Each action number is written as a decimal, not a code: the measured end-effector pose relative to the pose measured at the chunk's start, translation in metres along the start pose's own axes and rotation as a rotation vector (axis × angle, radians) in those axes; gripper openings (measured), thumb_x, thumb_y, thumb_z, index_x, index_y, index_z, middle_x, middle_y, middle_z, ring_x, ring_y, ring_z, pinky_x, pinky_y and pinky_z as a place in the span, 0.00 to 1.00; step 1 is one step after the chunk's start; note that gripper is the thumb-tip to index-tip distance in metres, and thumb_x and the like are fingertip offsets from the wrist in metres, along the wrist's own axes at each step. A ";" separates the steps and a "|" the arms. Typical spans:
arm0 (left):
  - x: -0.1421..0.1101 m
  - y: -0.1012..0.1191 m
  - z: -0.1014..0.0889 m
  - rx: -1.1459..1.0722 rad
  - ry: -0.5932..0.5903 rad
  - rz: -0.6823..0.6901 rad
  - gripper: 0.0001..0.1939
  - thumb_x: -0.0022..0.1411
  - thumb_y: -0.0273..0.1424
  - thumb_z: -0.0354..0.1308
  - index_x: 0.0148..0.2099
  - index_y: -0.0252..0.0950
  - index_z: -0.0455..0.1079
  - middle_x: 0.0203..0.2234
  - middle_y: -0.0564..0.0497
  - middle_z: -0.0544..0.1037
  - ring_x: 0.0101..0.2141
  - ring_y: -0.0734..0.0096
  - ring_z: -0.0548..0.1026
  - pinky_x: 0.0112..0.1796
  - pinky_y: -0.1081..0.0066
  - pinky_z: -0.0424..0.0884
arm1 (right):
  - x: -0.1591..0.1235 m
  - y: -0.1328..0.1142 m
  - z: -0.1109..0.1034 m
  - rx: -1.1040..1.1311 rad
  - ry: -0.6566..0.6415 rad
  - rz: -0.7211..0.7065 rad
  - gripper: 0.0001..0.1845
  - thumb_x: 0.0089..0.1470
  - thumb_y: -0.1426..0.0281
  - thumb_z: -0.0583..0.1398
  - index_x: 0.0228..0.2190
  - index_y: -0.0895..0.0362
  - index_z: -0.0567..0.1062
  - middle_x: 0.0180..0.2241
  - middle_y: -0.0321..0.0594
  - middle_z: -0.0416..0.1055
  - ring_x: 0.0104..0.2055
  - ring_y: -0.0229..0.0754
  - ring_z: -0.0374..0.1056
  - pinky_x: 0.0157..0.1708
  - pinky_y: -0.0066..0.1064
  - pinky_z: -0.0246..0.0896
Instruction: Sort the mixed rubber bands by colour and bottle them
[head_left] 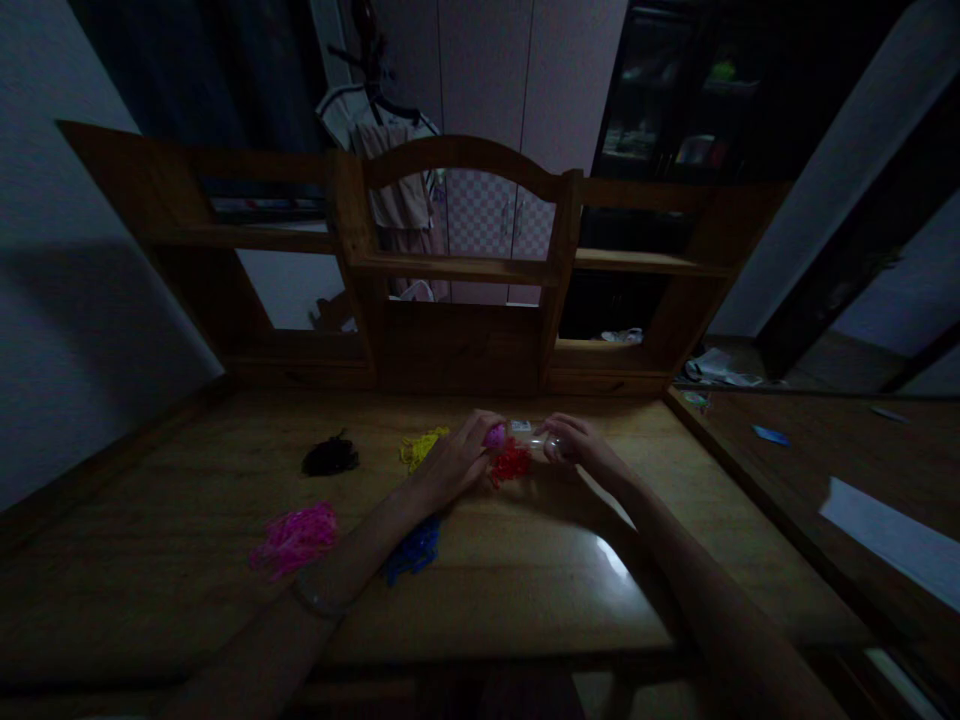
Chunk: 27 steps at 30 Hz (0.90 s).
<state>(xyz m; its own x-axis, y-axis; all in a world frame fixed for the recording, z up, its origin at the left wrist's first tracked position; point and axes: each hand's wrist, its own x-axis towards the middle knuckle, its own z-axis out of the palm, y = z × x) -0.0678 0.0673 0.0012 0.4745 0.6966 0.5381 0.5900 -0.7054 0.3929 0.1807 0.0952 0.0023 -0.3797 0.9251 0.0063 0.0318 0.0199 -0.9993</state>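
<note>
My left hand (474, 450) is closed around a small pink-purple rounded piece (495, 436), perhaps a lid; its exact kind is not clear. In my right hand (574, 440) is a small clear container (551, 446), partly covered by the fingers and tilted toward the left hand. Between and just below both hands lies a pile of red bands (510, 464), thin and tangled. Left of my left hand sits a yellow pile (422, 448), partly behind it. A blue pile (414, 550) rests beside my left forearm.
Farther left on the wooden table (525, 580) are a black pile (331, 456) and a pink pile (296, 538). A small white label (520, 426) lies behind the hands. A wooden shelf unit (457, 265) borders the back. White paper (892, 530) is on the right-hand surface.
</note>
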 end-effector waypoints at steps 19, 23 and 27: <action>0.000 0.005 -0.002 -0.042 0.014 -0.165 0.22 0.69 0.41 0.47 0.62 0.41 0.55 0.54 0.45 0.69 0.50 0.60 0.71 0.50 0.62 0.67 | -0.003 -0.002 0.004 -0.046 0.009 -0.022 0.19 0.54 0.53 0.60 0.36 0.57 0.73 0.22 0.33 0.69 0.21 0.34 0.61 0.19 0.23 0.46; 0.000 0.008 -0.004 -0.065 0.009 -0.264 0.19 0.69 0.44 0.44 0.54 0.39 0.61 0.45 0.46 0.75 0.41 0.62 0.76 0.41 0.66 0.68 | -0.005 -0.002 0.007 -0.066 0.002 -0.043 0.18 0.54 0.53 0.60 0.37 0.56 0.72 0.21 0.33 0.68 0.21 0.34 0.61 0.19 0.24 0.47; 0.000 0.007 -0.002 -0.090 0.024 -0.319 0.17 0.69 0.46 0.42 0.46 0.40 0.63 0.33 0.51 0.76 0.32 0.66 0.74 0.33 0.71 0.64 | -0.006 -0.002 0.008 -0.091 -0.013 -0.057 0.18 0.55 0.54 0.60 0.37 0.56 0.72 0.22 0.32 0.68 0.21 0.34 0.61 0.20 0.24 0.47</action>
<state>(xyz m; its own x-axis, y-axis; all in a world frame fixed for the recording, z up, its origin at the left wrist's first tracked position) -0.0647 0.0621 0.0058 0.2592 0.8816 0.3945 0.6460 -0.4619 0.6077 0.1755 0.0866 0.0035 -0.3948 0.9167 0.0623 0.0931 0.1074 -0.9898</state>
